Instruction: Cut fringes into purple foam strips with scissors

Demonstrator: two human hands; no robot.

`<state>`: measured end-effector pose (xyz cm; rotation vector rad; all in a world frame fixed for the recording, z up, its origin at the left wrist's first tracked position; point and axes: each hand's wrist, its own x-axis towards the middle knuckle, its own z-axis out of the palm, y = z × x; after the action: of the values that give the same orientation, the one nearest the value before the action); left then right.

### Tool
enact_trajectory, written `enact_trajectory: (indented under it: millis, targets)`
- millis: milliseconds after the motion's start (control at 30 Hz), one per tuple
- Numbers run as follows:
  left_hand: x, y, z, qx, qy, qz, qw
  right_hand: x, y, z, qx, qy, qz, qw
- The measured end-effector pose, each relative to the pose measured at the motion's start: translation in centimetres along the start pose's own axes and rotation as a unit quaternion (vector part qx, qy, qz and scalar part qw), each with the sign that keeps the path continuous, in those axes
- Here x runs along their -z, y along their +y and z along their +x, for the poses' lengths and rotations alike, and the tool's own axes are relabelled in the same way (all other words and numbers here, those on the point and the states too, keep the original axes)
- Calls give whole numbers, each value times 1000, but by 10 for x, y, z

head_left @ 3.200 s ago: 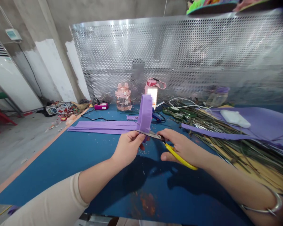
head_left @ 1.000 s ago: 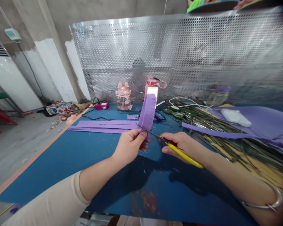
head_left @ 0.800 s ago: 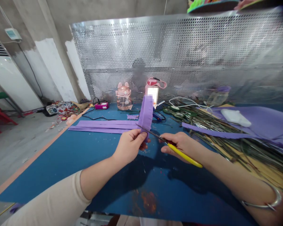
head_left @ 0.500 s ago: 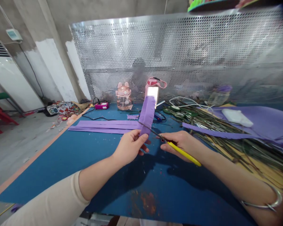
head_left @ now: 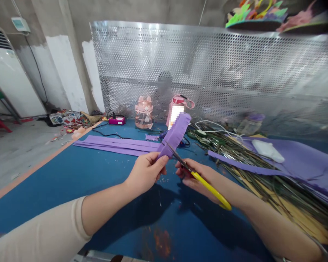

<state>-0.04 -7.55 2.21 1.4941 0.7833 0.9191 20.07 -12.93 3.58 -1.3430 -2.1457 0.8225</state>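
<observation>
Observing two hands at work over the blue bench (head_left: 106,193). Left hand (head_left: 144,173): pinching the lower end of a fringed purple strip (head_left: 182,129) between thumb and fingers; strip rises from the grip and leans right, its cut edge on the right side. Right hand (head_left: 207,174): wrapped around yellow-handled scissors (head_left: 209,187), blades pointing far-left and lying across the strip just above the left thumb. Cannot tell whether the blades bite into it.

Surroundings. Left of the hands: flat purple strips (head_left: 112,143) side by side. Far side: magenta power socket (head_left: 116,120), then a pink-lidded bottle (head_left: 144,112) with ears. Right: dark green stems (head_left: 278,189) in a heap, one long purple strip (head_left: 243,165) across them; beyond, a white packet (head_left: 268,151) on a purple sheet (head_left: 303,156). Perforated metal panel (head_left: 207,58) behind everything.
</observation>
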Motion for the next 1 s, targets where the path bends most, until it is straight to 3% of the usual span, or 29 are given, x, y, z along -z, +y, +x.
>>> enact_trajectory:
  millis: [133, 367, 633, 1000]
  targets:
    - [-1, 1, -3, -9, 13, 2, 1000, 3, -11, -1, 16, -26, 65, 997]
    - [-3, 3, -5, -17, 21, 1, 1000, 6, -12, -1, 35, -9, -26, 999]
    - [-3, 3, -6, -14, -20, 5, 1000, 4, -13, 1, 45, 5, -39, 998]
    - [-3, 6, -4, -16, -31, 5, 999, -1, -1, 2, 37, 34, -38, 998]
